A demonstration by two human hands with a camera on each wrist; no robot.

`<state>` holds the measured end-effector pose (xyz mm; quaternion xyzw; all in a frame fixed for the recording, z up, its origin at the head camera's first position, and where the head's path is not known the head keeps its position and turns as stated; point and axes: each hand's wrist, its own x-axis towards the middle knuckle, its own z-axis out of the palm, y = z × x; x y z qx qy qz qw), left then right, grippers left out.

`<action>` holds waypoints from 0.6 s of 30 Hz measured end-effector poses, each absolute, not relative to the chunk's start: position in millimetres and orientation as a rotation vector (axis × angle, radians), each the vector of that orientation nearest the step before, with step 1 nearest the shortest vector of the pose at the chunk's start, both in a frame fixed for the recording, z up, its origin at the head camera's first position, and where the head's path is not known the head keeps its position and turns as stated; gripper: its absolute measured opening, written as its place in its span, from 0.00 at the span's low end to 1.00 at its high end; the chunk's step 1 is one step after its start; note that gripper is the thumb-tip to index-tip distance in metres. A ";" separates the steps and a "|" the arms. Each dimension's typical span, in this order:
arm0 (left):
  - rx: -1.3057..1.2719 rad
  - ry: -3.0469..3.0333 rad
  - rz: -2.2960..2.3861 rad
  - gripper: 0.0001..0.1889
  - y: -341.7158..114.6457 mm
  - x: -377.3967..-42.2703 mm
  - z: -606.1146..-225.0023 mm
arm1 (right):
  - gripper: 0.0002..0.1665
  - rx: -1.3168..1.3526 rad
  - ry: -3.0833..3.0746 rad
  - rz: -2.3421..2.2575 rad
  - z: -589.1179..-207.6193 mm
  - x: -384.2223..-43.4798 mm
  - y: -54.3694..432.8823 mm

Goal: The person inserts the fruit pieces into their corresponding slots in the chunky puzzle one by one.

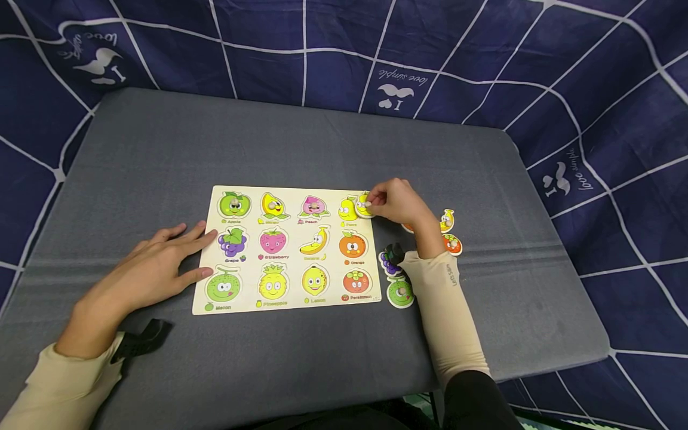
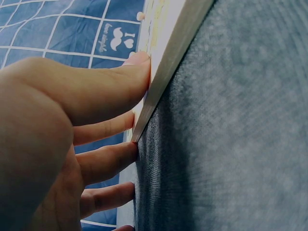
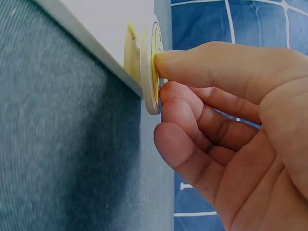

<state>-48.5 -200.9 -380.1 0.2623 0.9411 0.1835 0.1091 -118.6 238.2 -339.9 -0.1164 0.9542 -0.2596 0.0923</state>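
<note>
A pale wooden fruit puzzle board (image 1: pixel 292 245) lies on the grey table, with printed fruits in rows. Knobbed apple (image 1: pixel 235 204), mango (image 1: pixel 273 206) and peach (image 1: pixel 314 207) pieces sit in its top row. My right hand (image 1: pixel 399 203) pinches a yellow fruit puzzle piece (image 3: pixel 150 72) by its knob, between thumb and fingers. That piece is over the board's top right corner, overlapping the right side of the printed pear (image 1: pixel 347 209). At the board's left edge, my left hand (image 1: pixel 156 266) is spread, with thumb and fingertips touching the edge.
Right of the board lie loose pieces: grapes (image 1: pixel 390 263), a green melon (image 1: pixel 400 292), a banana (image 1: pixel 447 221) and a red-orange fruit (image 1: pixel 452 243). Another orange piece is partly hidden behind the right wrist. Navy checked cloth (image 1: pixel 333 71) surrounds the table.
</note>
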 end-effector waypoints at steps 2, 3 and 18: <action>0.772 2.769 0.538 0.39 -200.9 -48.4 -380.1 | 0.05 -0.347 2.835 -0.769 -340.1 -119.5 236.0; 0.772 2.769 0.538 0.39 -200.9 -48.3 -380.1 | 0.05 -0.350 2.833 -0.768 -340.3 -119.8 234.8; 0.777 2.775 0.539 0.39 -200.8 -47.4 -380.0 | 0.04 -0.491 2.807 -0.766 -346.6 -122.7 218.9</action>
